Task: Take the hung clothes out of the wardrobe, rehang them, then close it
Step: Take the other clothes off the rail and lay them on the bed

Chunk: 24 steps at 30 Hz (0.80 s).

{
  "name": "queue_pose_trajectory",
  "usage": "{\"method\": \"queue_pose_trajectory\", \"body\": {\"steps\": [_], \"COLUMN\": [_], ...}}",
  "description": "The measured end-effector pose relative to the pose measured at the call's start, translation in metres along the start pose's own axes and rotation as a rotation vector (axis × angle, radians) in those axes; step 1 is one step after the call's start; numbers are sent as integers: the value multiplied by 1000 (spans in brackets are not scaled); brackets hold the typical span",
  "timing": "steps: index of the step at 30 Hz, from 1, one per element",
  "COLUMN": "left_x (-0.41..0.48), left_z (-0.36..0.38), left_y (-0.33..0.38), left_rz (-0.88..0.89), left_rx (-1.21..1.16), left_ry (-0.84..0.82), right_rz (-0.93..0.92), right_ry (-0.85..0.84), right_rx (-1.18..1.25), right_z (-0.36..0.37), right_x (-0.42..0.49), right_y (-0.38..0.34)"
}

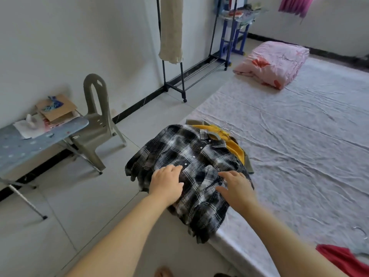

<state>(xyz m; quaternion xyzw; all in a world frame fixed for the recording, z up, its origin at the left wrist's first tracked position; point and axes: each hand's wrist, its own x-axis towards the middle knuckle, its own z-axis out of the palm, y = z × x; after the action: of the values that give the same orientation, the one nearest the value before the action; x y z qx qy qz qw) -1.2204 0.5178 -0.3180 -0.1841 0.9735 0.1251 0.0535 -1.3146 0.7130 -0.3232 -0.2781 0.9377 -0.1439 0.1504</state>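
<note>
A black-and-white plaid shirt (pixel 191 156) lies on top of a pile at the corner of the bed (pixel 299 146), with a hanger (pixel 214 134) showing at its collar. Under it lie a yellow garment (pixel 233 146) and an olive one (pixel 248 165). My left hand (pixel 166 181) rests on the shirt's lower left part with its fingers spread. My right hand (pixel 235 186) hovers over or touches the shirt's lower right part, fingers relaxed. A black clothes rack (pixel 211 56) stands against the wall, and a cream garment (pixel 171 31) hangs from it.
An ironing board (pixel 30 140) with papers and a grey plastic chair (pixel 95 120) stand to the left. A folded pink quilt (pixel 273 62) lies at the bed's far end. A red garment (pixel 339 258) and a hanger (pixel 361 232) lie at the bed's near right. Tiled floor lies between.
</note>
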Motion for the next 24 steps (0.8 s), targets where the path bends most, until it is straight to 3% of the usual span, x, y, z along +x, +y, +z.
{"method": "queue_pose_trajectory", "body": {"steps": [10,24], "left_x": [119,309], "left_z": [-12,25], "left_y": [-24,-17], "left_rz": [186,208], "left_rx": [9,26], "left_ry": [-79,-266], "right_rz": [200,322], "right_ry": [27,-106], "right_rx": [52,123], "right_z": [10,32], "right_x": [73,272], "right_y": [-2,63]}}
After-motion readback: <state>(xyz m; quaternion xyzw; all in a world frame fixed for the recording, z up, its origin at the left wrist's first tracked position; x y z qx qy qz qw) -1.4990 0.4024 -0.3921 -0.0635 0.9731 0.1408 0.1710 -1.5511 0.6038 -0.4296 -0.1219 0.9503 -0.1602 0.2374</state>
